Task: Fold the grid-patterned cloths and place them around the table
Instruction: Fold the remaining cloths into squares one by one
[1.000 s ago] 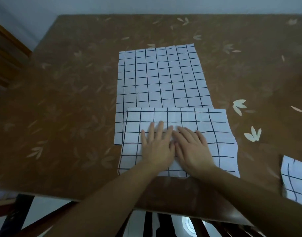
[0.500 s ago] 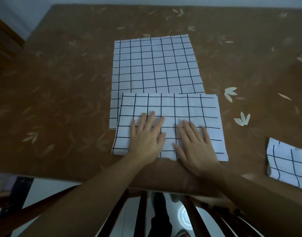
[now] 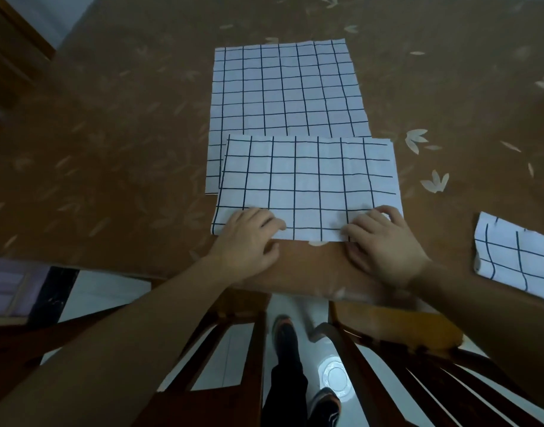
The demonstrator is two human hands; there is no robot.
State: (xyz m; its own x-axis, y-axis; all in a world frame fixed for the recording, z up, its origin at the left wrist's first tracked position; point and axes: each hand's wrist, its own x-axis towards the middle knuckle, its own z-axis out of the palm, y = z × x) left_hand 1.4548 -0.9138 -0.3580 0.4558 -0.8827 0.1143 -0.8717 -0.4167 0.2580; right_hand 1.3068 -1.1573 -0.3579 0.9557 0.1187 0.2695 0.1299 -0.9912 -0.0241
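Close to the near edge of the brown, leaf-printed table point(image 3: 110, 155) lies the folded cloth point(image 3: 307, 183). It is a white rectangle crossed by thin dark lines in a wide grid, longer from side to side, with doubled layers showing along its far edge. It lies flat and smooth, though the near hem is slightly uneven.

The left hand point(image 3: 246, 241) is at the folded cloth's near left corner. Its fingers are curled down onto the hem and its thumb is tucked against the edge, pinching the fabric. The right hand point(image 3: 384, 248) does the same at the near right corner, knuckles bent, fingertips point(image 3: 372, 215) on the cloth and thumb at the hem.

Beyond the folded cloth, and partly under its far edge, an unfolded cloth point(image 3: 283, 87) is spread flat. Its grid is the same but its squares look smaller. Well to the right of the folded cloth, a third gridded cloth point(image 3: 517, 257) lies rumpled at the table's edge, cut off by the frame. Nearer the person than the folded cloth, below the tabletop, are dark wooden chairs point(image 3: 233, 349) and the person's shoes point(image 3: 284, 337) on a pale floor.
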